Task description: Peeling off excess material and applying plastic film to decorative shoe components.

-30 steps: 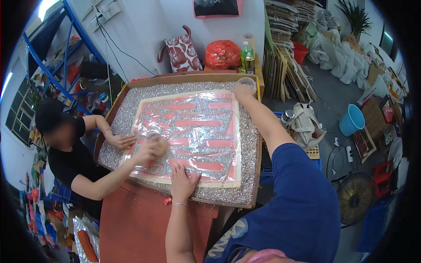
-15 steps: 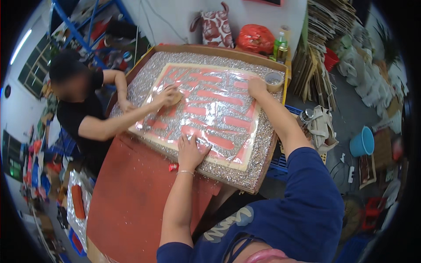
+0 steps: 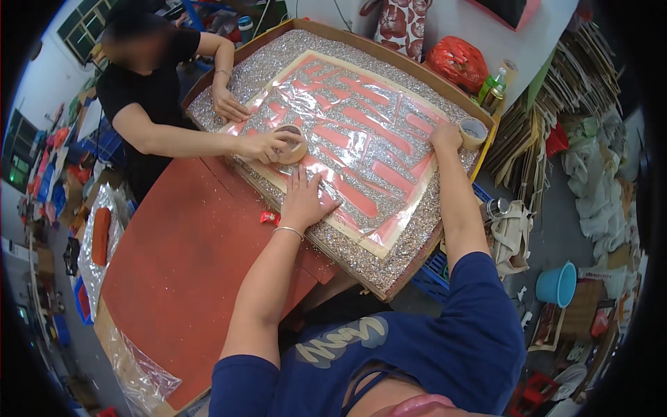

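A clear plastic sheet [image 3: 358,139] with pink shapes and a cream border lies on silvery glitter granules [image 3: 410,250] in a shallow tray [image 3: 278,35]. My left hand [image 3: 303,201] lies flat, fingers spread, on the sheet's near edge. At the sheet's right corner my right hand [image 3: 446,137] is closed, its fingers curled at the edge. A tape roll [image 3: 474,132] sits just right of it. Across the tray, a co-worker's hand [image 3: 267,146] grips another tape roll [image 3: 294,149] on the sheet, close to my left hand. The co-worker's other hand [image 3: 229,104] rests by the far left edge.
A reddish-brown board [image 3: 187,264] spreads left of me, with a small red wrapped item [image 3: 269,217] by the tray. Behind the tray stand a red plastic bag [image 3: 456,62] and bottles [image 3: 495,90]. Stacked cardboard [image 3: 549,125] and a blue bucket [image 3: 556,283] are to the right.
My view has shifted and turned. The co-worker's hand with the tape roll has moved across the sheet toward me, nearer my left hand. My hands stay on the same parts of the sheet.
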The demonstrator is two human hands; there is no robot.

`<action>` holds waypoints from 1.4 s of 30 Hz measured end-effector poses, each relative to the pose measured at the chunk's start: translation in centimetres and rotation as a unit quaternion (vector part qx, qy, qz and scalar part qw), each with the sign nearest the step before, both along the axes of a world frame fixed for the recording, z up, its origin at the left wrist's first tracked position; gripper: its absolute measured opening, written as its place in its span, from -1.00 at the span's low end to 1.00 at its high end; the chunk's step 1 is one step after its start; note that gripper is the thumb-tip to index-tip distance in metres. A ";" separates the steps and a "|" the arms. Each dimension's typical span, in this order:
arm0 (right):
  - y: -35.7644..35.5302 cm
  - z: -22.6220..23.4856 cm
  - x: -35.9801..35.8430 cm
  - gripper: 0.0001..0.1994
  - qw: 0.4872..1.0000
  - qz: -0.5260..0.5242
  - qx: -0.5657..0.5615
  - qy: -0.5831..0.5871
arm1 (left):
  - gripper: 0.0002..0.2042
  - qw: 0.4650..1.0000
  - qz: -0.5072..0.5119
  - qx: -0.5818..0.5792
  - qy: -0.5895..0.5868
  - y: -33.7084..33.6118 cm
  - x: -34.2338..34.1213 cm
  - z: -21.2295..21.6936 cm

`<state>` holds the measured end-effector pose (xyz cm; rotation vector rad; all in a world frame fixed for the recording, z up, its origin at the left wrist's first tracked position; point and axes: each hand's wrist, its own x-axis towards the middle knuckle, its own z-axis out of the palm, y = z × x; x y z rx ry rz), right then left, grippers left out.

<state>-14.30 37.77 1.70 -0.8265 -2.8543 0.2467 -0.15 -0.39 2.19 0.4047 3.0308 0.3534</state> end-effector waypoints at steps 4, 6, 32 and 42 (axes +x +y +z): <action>0.0 0.2 0.2 -0.62 0.999 0.035 0.006 -0.041 | -0.21 1.000 0.012 0.011 0.010 -0.1 0.0 -0.4; -0.3 0.8 0.8 -0.57 0.998 0.006 -0.056 -0.006 | -0.24 1.000 0.019 0.018 0.015 -0.1 0.0 -0.6; -12.3 3.1 3.6 -0.41 0.885 0.417 0.050 0.199 | -0.19 0.999 0.018 0.035 -0.009 -0.8 0.3 0.2; -4.7 1.0 -1.3 -0.48 0.893 0.322 -0.094 0.299 | -0.33 0.999 -0.040 -0.002 -0.004 -0.4 1.1 -1.3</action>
